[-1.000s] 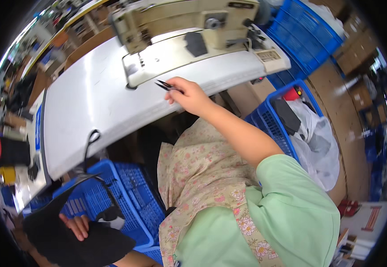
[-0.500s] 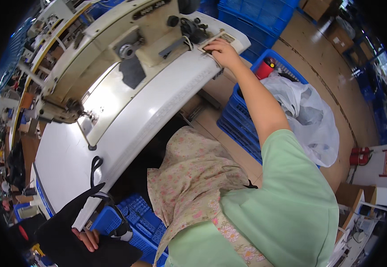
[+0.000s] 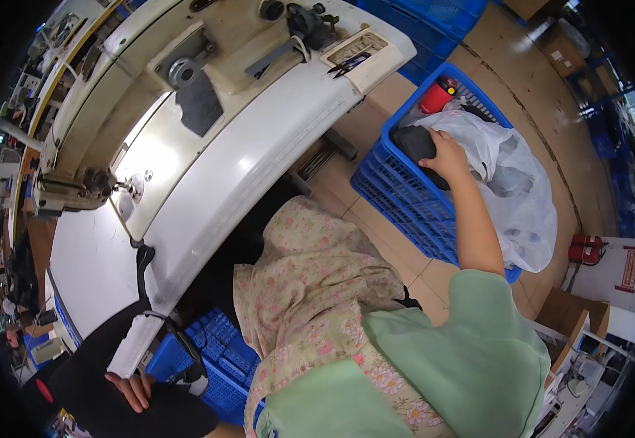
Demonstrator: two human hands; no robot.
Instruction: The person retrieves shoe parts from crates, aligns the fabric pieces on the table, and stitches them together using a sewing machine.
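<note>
My right hand [image 3: 446,157] is at the near left side of a blue basket [image 3: 405,182], its fingers closed round a dark, soft-looking bundle [image 3: 414,146] whose kind I cannot make out. At the lower left, my left hand [image 3: 132,391] has its fingers curled over a large piece of black fabric [image 3: 91,365]; the fabric hides the rest of that hand. A black strap [image 3: 144,274] runs from the fabric up onto the white sewing table [image 3: 208,193]. Dark thread snips [image 3: 350,64] lie on the tray at the table's right end.
A sewing machine [image 3: 73,139] stands on the table, a grey patch [image 3: 199,106] on its bed. White plastic bags [image 3: 525,197] and a red container [image 3: 436,96] fill the blue basket. Another blue basket [image 3: 222,343] sits below the table. Fire extinguishers [image 3: 585,249] stand far right.
My right hand has left the snips on the table tray and moved right to the basket, closing on the dark bundle. My left hand still holds the black fabric, with its strap shifted slightly.
</note>
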